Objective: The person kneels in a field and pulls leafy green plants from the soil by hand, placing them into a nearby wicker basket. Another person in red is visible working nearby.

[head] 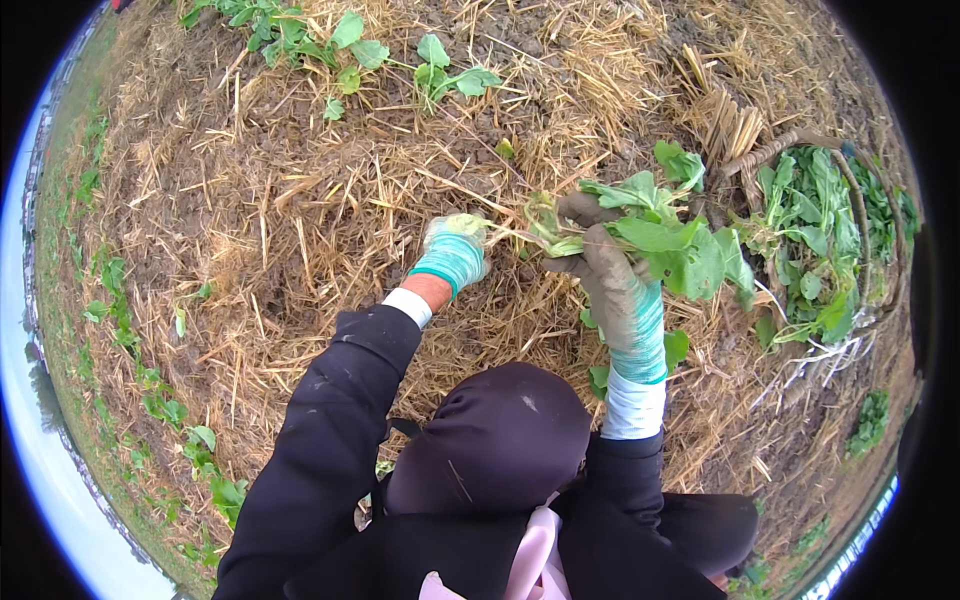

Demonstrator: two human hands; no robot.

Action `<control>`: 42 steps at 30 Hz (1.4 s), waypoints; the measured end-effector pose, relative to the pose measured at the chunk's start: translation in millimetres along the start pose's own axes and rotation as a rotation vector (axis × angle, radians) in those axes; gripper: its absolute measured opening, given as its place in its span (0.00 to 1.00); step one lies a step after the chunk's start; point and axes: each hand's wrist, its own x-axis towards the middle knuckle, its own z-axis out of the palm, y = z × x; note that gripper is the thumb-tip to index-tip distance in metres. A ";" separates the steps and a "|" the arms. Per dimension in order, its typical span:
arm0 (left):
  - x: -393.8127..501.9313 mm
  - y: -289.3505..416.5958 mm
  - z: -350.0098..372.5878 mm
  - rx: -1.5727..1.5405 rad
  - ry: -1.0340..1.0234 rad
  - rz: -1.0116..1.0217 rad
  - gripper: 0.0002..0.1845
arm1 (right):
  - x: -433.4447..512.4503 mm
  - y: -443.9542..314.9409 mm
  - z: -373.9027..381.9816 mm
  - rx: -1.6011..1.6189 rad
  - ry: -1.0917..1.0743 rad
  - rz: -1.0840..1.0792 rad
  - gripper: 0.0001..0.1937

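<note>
My right hand (611,277), in a teal knit glove with a muddy grey coating, is closed around the stems of several uprooted leafy green plants (682,244). Their leaves spread to the right, and pale roots reach left from the hold. My left hand (457,247), in a matching glove, is closed at the ends of these thin roots; its fingertips are blurred. At the right lies a basket with a curved branch-like handle (861,225), holding many pulled green plants (814,214), with whitish roots hanging over its near side.
Straw mulch (300,210) covers the muddy soil around my hands. Leafy plants grow in rows at the top (450,75) and at the left (165,409). A bundle of cut dry stalks (731,127) stands near the basket. My dark-clad knee (491,442) is just below my hands.
</note>
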 end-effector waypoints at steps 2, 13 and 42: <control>-1.1 -1.1 9.6 -0.019 -0.069 -0.107 0.37 | 2.1 -2.9 -2.0 0.012 0.031 0.037 0.20; -30.8 1.4 1.5 -0.249 -0.166 -0.230 0.44 | 7.4 32.4 10.6 -0.094 0.164 0.062 0.18; -171.1 -0.5 75.1 -1.310 0.755 -0.369 0.26 | 126.5 100.9 63.4 -1.470 -0.732 0.455 0.19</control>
